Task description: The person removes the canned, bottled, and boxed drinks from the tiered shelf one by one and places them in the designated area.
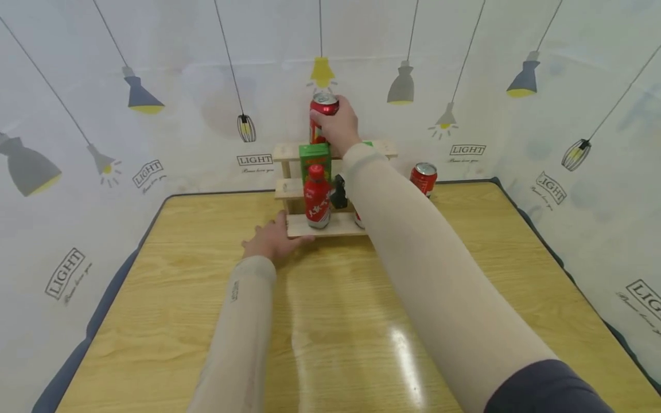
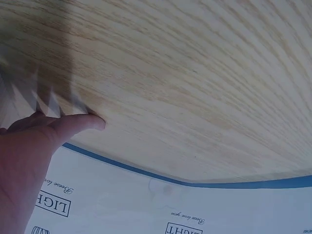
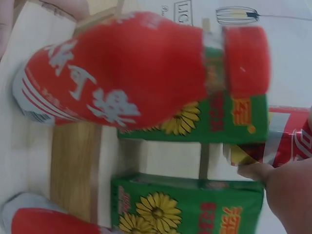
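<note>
Right fingers point(image 1: 317, 117) clamp red metal can point(image 1: 321, 107), upper centre; likely shelving, needs level set-down. Left fingers point(image 1: 299, 241) apart at tiered wooden rack point(image 1: 342, 221).

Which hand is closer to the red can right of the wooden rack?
The right hand: it holds another red can at the top shelf, left of that can. The left hand is farther, at the left end of the bottom shelf.
</note>
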The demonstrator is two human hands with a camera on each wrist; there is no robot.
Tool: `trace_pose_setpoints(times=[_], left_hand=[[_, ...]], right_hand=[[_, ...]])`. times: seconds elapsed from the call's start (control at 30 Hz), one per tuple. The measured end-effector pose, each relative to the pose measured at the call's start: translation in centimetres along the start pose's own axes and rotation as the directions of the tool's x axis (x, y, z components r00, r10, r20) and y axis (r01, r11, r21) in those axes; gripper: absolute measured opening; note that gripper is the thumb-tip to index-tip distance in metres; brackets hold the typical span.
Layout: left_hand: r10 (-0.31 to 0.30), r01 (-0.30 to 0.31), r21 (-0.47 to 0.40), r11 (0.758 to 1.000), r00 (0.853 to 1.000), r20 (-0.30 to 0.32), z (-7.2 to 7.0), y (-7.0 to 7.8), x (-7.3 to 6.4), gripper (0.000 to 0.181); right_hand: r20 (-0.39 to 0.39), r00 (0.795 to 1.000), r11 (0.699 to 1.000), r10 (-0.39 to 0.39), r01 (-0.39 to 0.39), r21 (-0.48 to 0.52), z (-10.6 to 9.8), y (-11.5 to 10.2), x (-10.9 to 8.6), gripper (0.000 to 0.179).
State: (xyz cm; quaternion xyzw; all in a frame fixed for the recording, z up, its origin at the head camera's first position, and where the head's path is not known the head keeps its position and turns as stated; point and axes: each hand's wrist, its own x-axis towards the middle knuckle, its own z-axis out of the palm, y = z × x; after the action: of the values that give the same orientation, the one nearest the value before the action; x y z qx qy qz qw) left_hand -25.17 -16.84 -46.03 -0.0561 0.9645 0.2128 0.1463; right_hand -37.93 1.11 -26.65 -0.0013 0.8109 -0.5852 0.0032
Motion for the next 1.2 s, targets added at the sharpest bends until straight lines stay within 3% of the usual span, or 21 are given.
trace_pose_setpoints(times=[0.33,0.57,0.73,0.93,1.2], left_hand=[[0.011,-0.011,-0.002,1.000,1.000,0.004,-0.5,0.0,-0.7,0.137],[0.017,-0.017,-0.001,1.000,1.000,0.014,-0.1,0.2,-0.8,0.135],[0.029,-0.029,-0.012,1.000,1.000,0.009,0.2,0.7,-0.6,0.134],[0.034,-0.034,-0.020,0.999,0.999,0.009,0.6,0.8,-0.5,0.135],[0.026,-0.026,0.000,1.000,1.000,0.008,0.5,-0.5,-1.0,0.132]], right_hand=[[-0.122,0.992,0.996,-0.026,0.036,0.077,-3.4,-1.3,0.7,0.073],[-0.225,0.974,0.994,0.031,-0.006,0.110,-8.5,0.0,0.8,0.073],[-0.340,0.940,0.993,0.037,0.003,0.117,-13.3,2.1,0.6,0.068],[-0.408,0.909,0.990,0.083,-0.031,0.134,-18.4,5.9,-0.2,0.072],[-0.442,0.890,0.989,0.116,-0.064,0.130,-22.0,10.6,-1.5,0.070]])
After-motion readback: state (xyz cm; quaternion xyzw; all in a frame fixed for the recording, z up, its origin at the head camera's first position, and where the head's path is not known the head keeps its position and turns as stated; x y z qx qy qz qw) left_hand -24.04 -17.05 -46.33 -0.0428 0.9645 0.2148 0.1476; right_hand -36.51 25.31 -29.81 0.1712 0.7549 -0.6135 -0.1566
